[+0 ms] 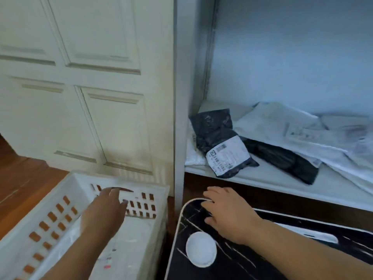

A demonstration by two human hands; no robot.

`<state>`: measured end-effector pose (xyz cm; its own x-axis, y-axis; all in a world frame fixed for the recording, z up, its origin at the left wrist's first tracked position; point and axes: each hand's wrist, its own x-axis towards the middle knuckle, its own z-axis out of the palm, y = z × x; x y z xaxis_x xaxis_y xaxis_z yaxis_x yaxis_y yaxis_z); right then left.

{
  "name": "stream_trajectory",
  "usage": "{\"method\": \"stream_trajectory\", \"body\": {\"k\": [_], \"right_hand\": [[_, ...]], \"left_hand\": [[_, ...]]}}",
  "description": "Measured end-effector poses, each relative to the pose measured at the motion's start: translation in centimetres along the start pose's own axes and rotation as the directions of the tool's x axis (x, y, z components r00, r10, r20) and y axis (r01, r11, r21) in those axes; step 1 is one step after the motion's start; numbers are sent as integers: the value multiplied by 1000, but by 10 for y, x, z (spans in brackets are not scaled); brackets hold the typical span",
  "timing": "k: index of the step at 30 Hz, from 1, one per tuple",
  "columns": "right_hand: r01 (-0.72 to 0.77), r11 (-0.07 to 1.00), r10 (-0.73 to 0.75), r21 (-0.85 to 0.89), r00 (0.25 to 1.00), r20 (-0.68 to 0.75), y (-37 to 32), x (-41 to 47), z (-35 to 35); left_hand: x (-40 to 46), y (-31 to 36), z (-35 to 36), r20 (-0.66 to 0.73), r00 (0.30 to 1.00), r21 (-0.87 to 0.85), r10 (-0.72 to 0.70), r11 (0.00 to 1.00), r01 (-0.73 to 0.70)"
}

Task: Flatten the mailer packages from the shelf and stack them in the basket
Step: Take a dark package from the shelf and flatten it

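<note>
Two mailers (224,144) on shelf (262,174)

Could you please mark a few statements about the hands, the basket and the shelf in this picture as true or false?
1. A dark mailer with a white label lies on the shelf. True.
2. The left hand grips that dark mailer. False: it reaches over the white basket, holding nothing.
3. The right hand rests on a black surface with white lines. True.
4. The basket sits on the shelf. False: it is on the floor, left of the shelf.
5. White mailers lie on the shelf. True.
</note>
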<state>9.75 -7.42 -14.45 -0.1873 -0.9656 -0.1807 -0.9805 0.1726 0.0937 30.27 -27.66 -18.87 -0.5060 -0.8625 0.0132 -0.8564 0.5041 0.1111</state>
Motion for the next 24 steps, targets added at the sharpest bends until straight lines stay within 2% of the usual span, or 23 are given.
{"method": "stream_trajectory", "body": {"k": [2, 4, 5, 6, 7, 8, 9, 11, 13, 15, 17, 19, 20, 21, 22, 24], "right_hand": [[-97, 994, 97, 48, 995, 4, 32, -37, -4], [-198, 977, 196, 79, 980, 25, 59, -68, -6], [-250, 963, 248, 105, 968, 31, 70, -81, -6], [-294, 946, 293, 137, 956, 29, 80, -92, -6], [-333, 927, 334, 173, 942, 24, 88, -103, -5], [-356, 913, 360, 200, 933, 18, 96, -112, -4], [-370, 903, 375, 221, 927, 18, 101, -118, -2], [-377, 895, 382, 238, 924, 27, 113, -133, 5], [-362, 899, 368, 247, 930, 22, 122, -145, 13], [-355, 886, 369, 297, 929, 8, 128, -156, 19], [-358, 858, 385, 367, 923, 1, 132, -167, 23], [-381, 797, 438, 468, 899, -15, 136, -176, 27], [-398, 730, 489, 556, 872, -18, 138, -178, 28], [-406, 624, 556, 667, 831, -14, 140, -181, 28], [-389, 468, 622, 794, 783, 17, 142, -183, 27], [-270, 57, 682, 961, 713, 160, 140, -189, 26]], "left_hand": [[-3, 35, -25, -52, 998, -149, 41, 988, -48], [-11, 79, -41, -43, 998, -417, 51, 907, -64], [-15, 104, -45, 20, 999, -573, 36, 820, -18], [-19, 128, -47, 114, 993, -719, 8, 691, 77], [-21, 152, -46, 231, 973, -828, -18, 521, 206], [-21, 176, -47, 354, 935, -873, -21, 352, 338], [-20, 197, -47, 457, 890, -865, -8, 229, 446], [-17, 236, -43, 577, 817, -816, 6, 52, 576], [-11, 260, -38, 617, 787, -780, -2, -136, 611], [-4, 271, -35, 617, 787, -763, -26, -266, 589], [-4, 276, -37, 595, 800, -781, -73, -285, 555], [-15, 279, -44, 545, 836, -824, -65, -224, 520], [-24, 279, -49, 515, 857, -842, -23, -198, 501], [-37, 279, -53, 477, 878, -864, 36, -162, 476], [-50, 279, -59, 444, 890, -884, 101, -111, 454], [-77, 277, -68, 419, 884, -906, 208, 27, 423]]}}
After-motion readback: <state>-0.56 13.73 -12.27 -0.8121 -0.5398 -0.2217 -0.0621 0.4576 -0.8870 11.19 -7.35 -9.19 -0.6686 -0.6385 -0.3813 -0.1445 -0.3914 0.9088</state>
